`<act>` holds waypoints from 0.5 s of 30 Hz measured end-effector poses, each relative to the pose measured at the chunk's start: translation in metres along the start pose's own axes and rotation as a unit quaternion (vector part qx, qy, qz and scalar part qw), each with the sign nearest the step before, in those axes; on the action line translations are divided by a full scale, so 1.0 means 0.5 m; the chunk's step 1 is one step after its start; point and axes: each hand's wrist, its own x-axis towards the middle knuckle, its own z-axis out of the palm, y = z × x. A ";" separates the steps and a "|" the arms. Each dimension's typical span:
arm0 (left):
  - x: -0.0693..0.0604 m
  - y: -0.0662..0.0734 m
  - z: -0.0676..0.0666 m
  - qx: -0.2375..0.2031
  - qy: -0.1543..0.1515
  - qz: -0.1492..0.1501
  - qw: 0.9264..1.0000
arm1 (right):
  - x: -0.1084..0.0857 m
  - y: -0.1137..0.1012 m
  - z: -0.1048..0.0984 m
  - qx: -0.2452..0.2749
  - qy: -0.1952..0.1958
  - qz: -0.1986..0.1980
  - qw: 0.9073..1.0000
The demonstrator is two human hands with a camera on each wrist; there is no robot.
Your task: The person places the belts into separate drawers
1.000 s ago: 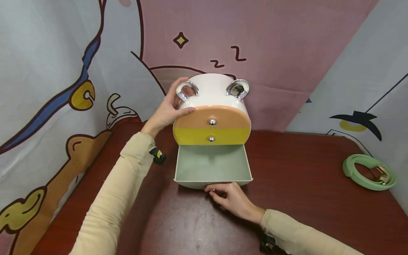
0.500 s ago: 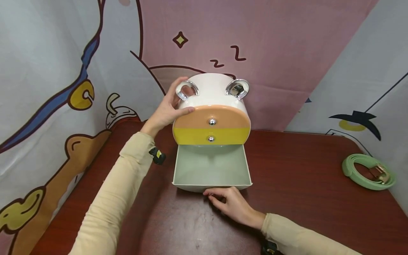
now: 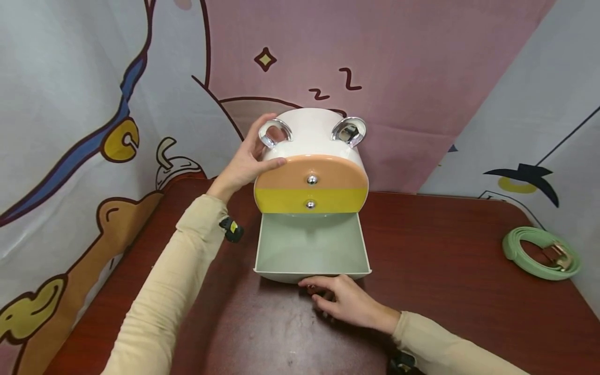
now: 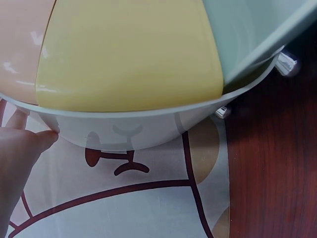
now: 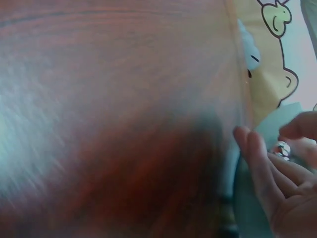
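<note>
A white drawer box with silver ear-shaped trims stands on the table. Its orange drawer and yellow drawer are pushed in; the pale green bottom drawer is pulled out, with nothing in it. My left hand grips the box's upper left side, thumb on the front rim, other fingers partly behind the ear trim. At the green drawer's front is my right hand. Its fingers lie around the silver knob, with the thumb apart from it; the index finger rests along the drawer front.
A coiled green belt with a gold buckle lies at the table's right edge. Behind the dark red table hangs a printed cloth, which also runs along the left side.
The green drawer has come slightly further out toward me. My right hand moved with it, and its thumb has since spread off the knob. The left hand keeps its place.
</note>
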 end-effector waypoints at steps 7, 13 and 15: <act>-0.001 -0.001 0.001 -0.003 -0.001 0.001 1.000 | -0.003 -0.011 -0.033 -0.012 -0.057 -0.009 0.998; 0.000 -0.004 -0.001 -0.005 -0.004 0.007 1.000 | -0.011 -0.021 -0.074 -0.028 -0.066 -0.027 0.997; 0.000 -0.004 0.000 -0.004 -0.003 0.007 1.000 | -0.014 -0.024 -0.089 -0.018 -0.070 -0.022 0.997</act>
